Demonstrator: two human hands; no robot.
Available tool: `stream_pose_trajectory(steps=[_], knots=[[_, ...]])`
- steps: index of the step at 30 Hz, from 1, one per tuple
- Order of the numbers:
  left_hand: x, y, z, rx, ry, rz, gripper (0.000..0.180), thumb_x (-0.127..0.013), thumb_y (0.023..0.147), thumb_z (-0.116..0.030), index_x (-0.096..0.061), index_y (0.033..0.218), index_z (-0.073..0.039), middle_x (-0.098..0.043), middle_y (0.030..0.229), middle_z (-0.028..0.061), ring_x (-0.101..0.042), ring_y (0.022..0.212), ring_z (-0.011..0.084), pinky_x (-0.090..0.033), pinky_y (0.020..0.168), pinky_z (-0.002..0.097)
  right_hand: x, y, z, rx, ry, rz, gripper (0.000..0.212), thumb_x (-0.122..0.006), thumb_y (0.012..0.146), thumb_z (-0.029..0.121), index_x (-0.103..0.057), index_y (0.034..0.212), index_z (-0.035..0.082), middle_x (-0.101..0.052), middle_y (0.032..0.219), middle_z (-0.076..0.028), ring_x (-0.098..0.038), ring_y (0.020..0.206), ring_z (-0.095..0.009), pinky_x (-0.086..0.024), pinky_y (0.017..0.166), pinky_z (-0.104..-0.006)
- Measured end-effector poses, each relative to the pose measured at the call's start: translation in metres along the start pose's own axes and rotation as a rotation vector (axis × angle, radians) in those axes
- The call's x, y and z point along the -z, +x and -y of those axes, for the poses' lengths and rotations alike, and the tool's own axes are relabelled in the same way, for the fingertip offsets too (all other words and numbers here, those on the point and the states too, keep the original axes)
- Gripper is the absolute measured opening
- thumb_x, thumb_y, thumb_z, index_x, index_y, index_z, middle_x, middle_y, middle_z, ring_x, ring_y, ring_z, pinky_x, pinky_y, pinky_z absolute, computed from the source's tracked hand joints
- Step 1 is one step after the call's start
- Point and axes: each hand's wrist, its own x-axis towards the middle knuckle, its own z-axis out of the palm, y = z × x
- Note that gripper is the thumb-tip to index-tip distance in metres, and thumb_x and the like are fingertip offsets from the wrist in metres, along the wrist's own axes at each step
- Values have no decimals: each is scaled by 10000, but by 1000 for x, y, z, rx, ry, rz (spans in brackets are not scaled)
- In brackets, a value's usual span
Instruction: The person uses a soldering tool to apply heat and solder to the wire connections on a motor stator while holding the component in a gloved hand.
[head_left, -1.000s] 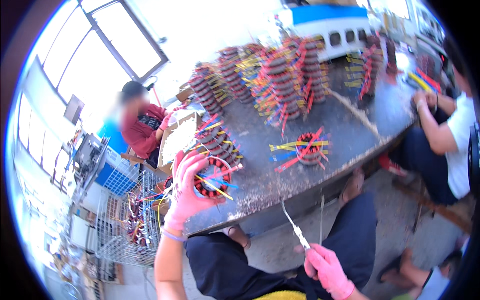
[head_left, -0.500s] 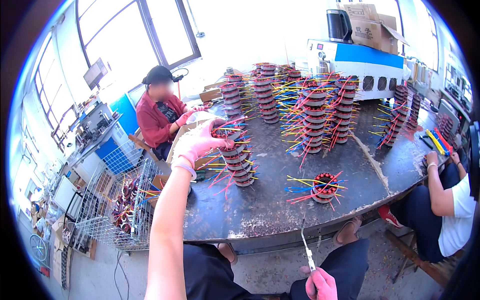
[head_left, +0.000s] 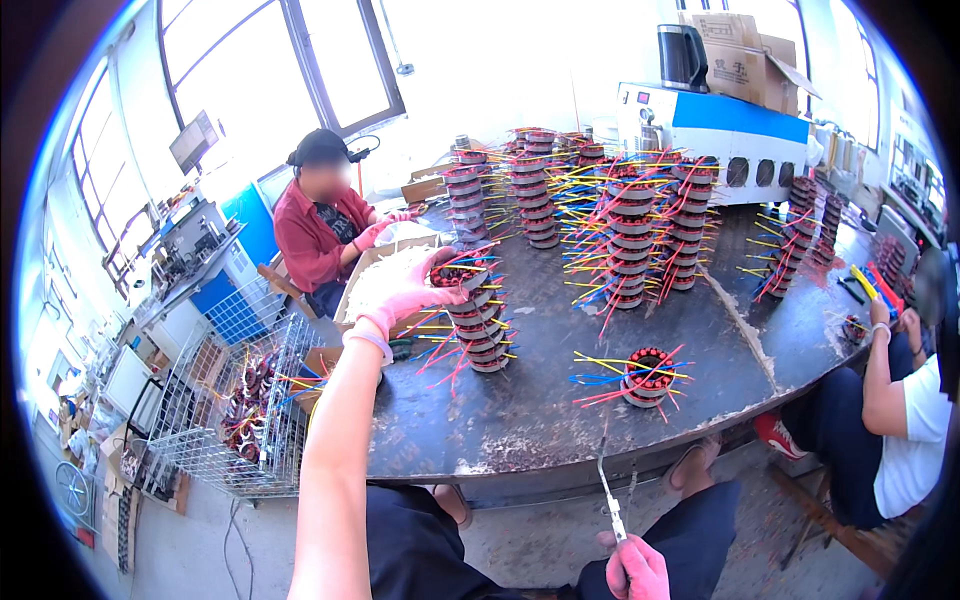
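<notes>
My left hand (head_left: 405,292), in a pink glove, reaches out over the table with thumb and fingers closed around the top ring-shaped motor stator (head_left: 466,272). That stator sits on a leaning stack of stators (head_left: 482,335) with red, blue and yellow wires sticking out. Low in front of me, my right hand (head_left: 638,570), also gloved in pink, grips a thin tool (head_left: 613,505) with a pale middle part and a slender metal shaft pointing up toward the table edge. A single stator (head_left: 648,377) lies on the table near the front edge, its wires spread out.
More tall stator stacks (head_left: 630,240) stand on the dark table (head_left: 540,430). A wire basket (head_left: 225,455) with stators stands at the left. One co-worker in red (head_left: 310,235) sits beyond it; another in white (head_left: 905,430) works at the right beside pliers-like tools.
My left hand and the top stator have come slightly down and right onto the stack. My right hand has shifted a little left with the tool. At right, the co-worker's hand has moved up.
</notes>
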Motion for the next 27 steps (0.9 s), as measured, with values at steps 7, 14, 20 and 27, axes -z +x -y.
stream_pose_trajectory(steps=[7,14,20,27], knots=[[-17,5,6,-59,-26,-32,889,-822,710,-466,-482,1433,-77,-522,1405,180,-475,1326,304,-351,1113,376,1,-5,-2,39,-24,-6,355,-490,1037,318,-495,744,118,-387,567,61,-304,460,-44,-198,435,-219],[-26,5,-5,9,326,-86,860,-778,742,-475,-462,1452,-107,-520,1389,165,-461,1321,323,-343,1112,399,-1,-12,2,54,-18,-12,356,-485,1037,314,-491,736,124,-385,560,62,-308,457,-43,-205,434,-220],[-17,-13,-2,12,331,-104,829,-677,810,-587,-448,1469,-140,-461,1481,148,-406,1385,311,-312,1140,386,1,-15,3,38,-14,-31,362,-481,1037,312,-491,725,127,-385,558,61,-309,456,-45,-208,433,-219],[-12,-15,-1,-3,265,-53,832,-623,828,-618,-419,1492,-160,-436,1508,138,-384,1404,313,-287,1158,385,-1,-15,4,39,-14,-21,353,-485,1035,315,-496,733,131,-386,560,61,-306,453,-46,-206,428,-218]])
